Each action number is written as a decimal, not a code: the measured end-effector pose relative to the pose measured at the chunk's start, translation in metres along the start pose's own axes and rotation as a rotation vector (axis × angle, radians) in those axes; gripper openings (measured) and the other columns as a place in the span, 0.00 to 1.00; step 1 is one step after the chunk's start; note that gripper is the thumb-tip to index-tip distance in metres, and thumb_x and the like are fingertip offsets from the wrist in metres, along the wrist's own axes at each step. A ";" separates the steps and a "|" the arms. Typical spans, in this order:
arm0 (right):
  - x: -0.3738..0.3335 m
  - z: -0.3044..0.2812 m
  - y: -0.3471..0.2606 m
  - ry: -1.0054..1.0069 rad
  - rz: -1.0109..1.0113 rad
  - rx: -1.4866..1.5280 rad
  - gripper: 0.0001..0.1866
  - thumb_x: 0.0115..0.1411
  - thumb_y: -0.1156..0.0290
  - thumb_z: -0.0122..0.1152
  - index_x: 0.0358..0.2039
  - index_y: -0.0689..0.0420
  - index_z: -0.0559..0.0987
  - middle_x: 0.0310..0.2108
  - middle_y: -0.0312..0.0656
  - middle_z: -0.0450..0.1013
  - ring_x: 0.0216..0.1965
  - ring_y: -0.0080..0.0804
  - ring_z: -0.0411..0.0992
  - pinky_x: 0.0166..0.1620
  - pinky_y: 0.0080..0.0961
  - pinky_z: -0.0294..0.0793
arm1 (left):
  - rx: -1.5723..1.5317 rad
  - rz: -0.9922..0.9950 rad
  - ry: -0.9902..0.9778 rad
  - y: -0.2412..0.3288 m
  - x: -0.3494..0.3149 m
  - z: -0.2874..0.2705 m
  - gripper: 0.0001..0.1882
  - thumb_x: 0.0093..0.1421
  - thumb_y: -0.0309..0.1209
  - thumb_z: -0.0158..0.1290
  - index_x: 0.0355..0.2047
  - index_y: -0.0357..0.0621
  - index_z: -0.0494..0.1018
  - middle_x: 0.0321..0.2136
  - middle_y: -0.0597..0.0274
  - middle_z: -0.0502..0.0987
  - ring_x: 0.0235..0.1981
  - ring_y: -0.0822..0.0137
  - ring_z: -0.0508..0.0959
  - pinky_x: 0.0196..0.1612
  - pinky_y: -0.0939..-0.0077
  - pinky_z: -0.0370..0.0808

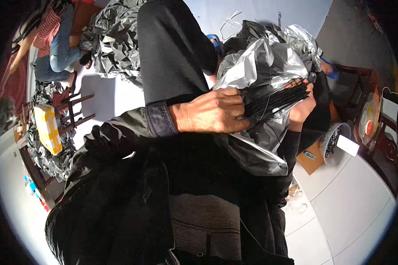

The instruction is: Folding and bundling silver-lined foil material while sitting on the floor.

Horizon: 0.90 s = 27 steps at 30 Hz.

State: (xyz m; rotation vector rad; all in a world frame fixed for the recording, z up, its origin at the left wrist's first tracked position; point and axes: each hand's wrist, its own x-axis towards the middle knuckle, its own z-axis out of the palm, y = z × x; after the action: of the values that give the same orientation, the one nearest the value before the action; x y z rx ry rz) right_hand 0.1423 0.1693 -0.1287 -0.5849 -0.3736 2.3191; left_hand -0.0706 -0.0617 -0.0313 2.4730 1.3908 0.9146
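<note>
Between my hands stretches a bundle of thin black strands (276, 100), held at a slant over my lap. My left hand (214, 111) has its fingers curled round the near end of the bundle, with the back of the hand facing up. At the other end my right hand (304, 106) wraps round the strands from the right side. Crumpled sheeting (239, 68), silver on one face and dark on the other, lies under and around both hands and drapes over my leg. I cannot tell exactly what the strands are.
A clear tub (334, 143) with small black pieces stands at right beside a brown board (311, 164) bearing a small teal tool (309, 155). Dark wooden chairs stand beyond. Heaped dark sheeting (117, 44) lies far left, near a seated person (59, 48) and a yellow-white package (47, 128).
</note>
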 end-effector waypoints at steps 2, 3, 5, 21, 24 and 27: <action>0.005 -0.006 0.001 0.004 -0.013 -0.005 0.12 0.69 0.63 0.44 0.36 0.56 0.72 0.33 0.48 0.73 0.35 0.48 0.71 0.44 0.43 0.72 | -0.007 0.005 0.016 -0.001 0.000 0.001 0.18 0.44 0.34 0.55 0.38 0.46 0.78 0.25 0.65 0.68 0.34 0.63 0.75 0.44 0.66 0.76; 0.006 -0.009 0.002 0.005 -0.013 -0.005 0.12 0.69 0.63 0.44 0.36 0.56 0.72 0.33 0.48 0.73 0.35 0.48 0.71 0.44 0.43 0.72 | -0.011 0.009 0.024 -0.002 0.000 0.001 0.18 0.44 0.34 0.55 0.37 0.46 0.78 0.24 0.65 0.67 0.34 0.63 0.75 0.44 0.65 0.76; 0.007 -0.015 0.004 0.019 -0.067 -0.136 0.13 0.71 0.62 0.42 0.36 0.56 0.72 0.34 0.49 0.73 0.35 0.49 0.72 0.44 0.44 0.73 | -0.001 0.011 0.024 -0.003 -0.001 0.001 0.18 0.44 0.34 0.55 0.37 0.46 0.78 0.24 0.65 0.67 0.34 0.63 0.75 0.44 0.66 0.76; 0.016 -0.022 0.005 0.053 -0.002 -0.119 0.19 0.74 0.57 0.36 0.37 0.58 0.70 0.34 0.49 0.73 0.35 0.51 0.72 0.46 0.46 0.73 | 0.011 0.015 0.060 -0.001 -0.003 -0.001 0.20 0.43 0.34 0.56 0.39 0.46 0.79 0.24 0.65 0.66 0.32 0.62 0.74 0.40 0.67 0.75; 0.014 -0.016 0.006 0.030 0.013 -0.110 0.18 0.74 0.58 0.37 0.37 0.57 0.70 0.34 0.48 0.72 0.35 0.50 0.71 0.46 0.46 0.73 | 0.013 0.028 0.036 -0.002 -0.003 0.000 0.20 0.43 0.34 0.55 0.40 0.46 0.79 0.24 0.65 0.65 0.31 0.62 0.73 0.39 0.67 0.74; 0.012 -0.008 0.010 0.113 -0.003 -0.142 0.18 0.74 0.58 0.37 0.36 0.57 0.70 0.33 0.48 0.72 0.35 0.49 0.71 0.45 0.45 0.73 | 0.003 0.041 0.042 -0.003 -0.004 0.003 0.20 0.44 0.33 0.55 0.40 0.47 0.80 0.23 0.66 0.65 0.31 0.63 0.73 0.37 0.68 0.73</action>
State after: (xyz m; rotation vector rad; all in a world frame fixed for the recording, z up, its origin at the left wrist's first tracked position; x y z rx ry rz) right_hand 0.1328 0.1713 -0.1436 -0.7803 -0.4881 2.2571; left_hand -0.0721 -0.0629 -0.0365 2.5078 1.3600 0.9790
